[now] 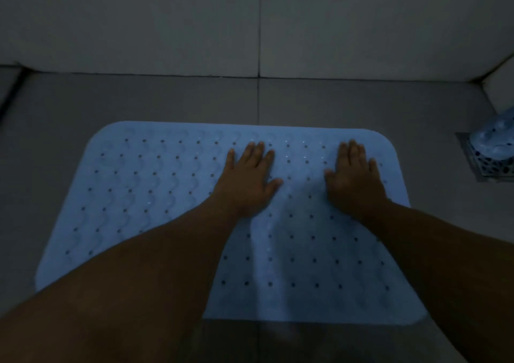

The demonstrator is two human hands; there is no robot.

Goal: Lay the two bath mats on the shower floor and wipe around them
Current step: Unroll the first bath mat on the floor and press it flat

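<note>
A light blue bath mat (pixel 144 184) with rows of small holes and wavy ridges lies flat on the grey tiled shower floor (pixel 167 98). My left hand (pixel 247 179) presses flat on the mat near its middle, fingers straight and spread. Flat on the mat's far right part lies my right hand (pixel 356 179), fingers pointing toward the wall. A second blue mat (pixel 498 146), bunched or rolled up, stands at the right edge of the floor.
A pale tiled wall (pixel 250 23) rises just beyond the mat. A metal floor drain (pixel 478 173) sits at the right under the bunched mat. A dark channel (pixel 11 95) runs along the far left. Bare floor borders the mat at back and left.
</note>
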